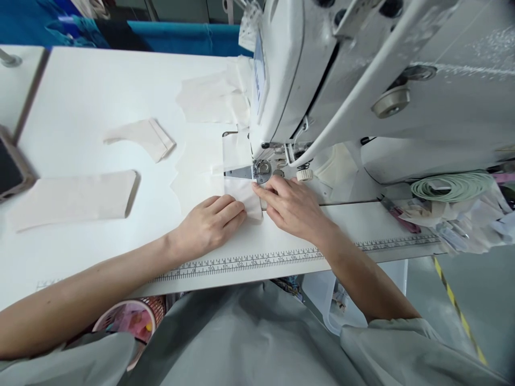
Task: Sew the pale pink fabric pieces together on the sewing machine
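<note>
A pale pink fabric piece (pixel 248 192) lies on the sewing machine's bed, its upper edge at the presser foot (pixel 262 167). My left hand (pixel 211 221) rests on the left part of this piece, fingers curled together with the cloth at their tips. On the other side, my right hand (pixel 290 206) grips the cloth's right edge, its forefinger stretched close to the presser foot. The right thumb and folded fingers partly hide that edge. Above both hands stands the white sewing machine (pixel 322 80).
Cut fabric pieces, one long (pixel 80 201) and one curved (pixel 142 136), lie left on the white table. A printed ruler (pixel 241 264) runs along its front edge. Thread snips (pixel 402 217) and a coil of green cord (pixel 450 186) sit at right. A basket (pixel 156 308) stands below.
</note>
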Motion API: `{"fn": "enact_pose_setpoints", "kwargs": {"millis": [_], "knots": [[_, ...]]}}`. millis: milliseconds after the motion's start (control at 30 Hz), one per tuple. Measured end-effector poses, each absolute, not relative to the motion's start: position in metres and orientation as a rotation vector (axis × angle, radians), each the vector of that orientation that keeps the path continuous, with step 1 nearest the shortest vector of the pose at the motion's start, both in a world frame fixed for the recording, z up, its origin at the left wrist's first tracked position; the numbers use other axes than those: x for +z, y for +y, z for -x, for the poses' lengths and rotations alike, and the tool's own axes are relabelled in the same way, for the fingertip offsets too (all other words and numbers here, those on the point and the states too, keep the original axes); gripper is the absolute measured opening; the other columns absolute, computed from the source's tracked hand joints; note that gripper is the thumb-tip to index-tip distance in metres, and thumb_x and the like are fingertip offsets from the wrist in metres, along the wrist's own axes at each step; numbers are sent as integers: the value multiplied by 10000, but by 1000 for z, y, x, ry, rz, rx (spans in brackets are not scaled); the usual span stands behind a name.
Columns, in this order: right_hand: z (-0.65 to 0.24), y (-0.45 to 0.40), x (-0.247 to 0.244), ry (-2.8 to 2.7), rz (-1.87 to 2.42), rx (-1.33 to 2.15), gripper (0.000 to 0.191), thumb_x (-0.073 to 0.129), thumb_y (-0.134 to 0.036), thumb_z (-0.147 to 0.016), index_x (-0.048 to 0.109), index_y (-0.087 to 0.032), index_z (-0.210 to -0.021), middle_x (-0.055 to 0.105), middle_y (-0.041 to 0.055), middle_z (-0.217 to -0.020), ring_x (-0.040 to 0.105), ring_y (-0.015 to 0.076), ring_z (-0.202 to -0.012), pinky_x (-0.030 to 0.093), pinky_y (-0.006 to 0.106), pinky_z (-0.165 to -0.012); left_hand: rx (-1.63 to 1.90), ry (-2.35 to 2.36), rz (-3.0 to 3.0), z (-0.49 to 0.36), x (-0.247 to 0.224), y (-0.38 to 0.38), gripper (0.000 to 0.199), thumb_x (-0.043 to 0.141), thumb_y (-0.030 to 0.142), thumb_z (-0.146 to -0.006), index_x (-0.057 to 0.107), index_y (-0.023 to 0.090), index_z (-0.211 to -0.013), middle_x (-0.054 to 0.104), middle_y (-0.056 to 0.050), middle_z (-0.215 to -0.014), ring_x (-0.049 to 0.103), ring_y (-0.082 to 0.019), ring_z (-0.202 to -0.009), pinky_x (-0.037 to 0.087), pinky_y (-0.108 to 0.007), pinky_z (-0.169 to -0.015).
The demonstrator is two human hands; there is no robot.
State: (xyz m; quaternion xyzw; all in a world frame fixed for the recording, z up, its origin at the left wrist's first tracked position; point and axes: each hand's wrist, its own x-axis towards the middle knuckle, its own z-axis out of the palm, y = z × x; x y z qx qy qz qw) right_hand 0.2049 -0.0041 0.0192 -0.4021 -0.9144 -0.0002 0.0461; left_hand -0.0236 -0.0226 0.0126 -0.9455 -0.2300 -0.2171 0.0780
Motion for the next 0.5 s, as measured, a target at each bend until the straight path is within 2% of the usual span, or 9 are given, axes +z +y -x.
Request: {"fn": "enact_pose_setpoints", "kwargs": {"millis": [267, 500], "knots": [[-205, -4, 19, -2779, 1227, 24, 436, 339, -128, -957, 542, -150, -1342, 578, 86, -988, 500, 184, -818, 345, 346, -751, -636, -700, 2852, 24, 16, -24, 174, 521, 52, -915, 642, 141, -1003, 702, -84, -1000, 640, -204, -875, 490, -322, -655], [-204, -4, 19, -2783, 1230, -4, 437, 340, -124, -957, 545, -146, -1342, 584, 87, -1001, 507, 184, -826, 352, 350, -761, -639, -658, 2791, 24, 11, -24, 92, 570, 108, -913, 630, 154, -966, 710, -65, -970, 640, -183, -826, 486, -315, -647]]}}
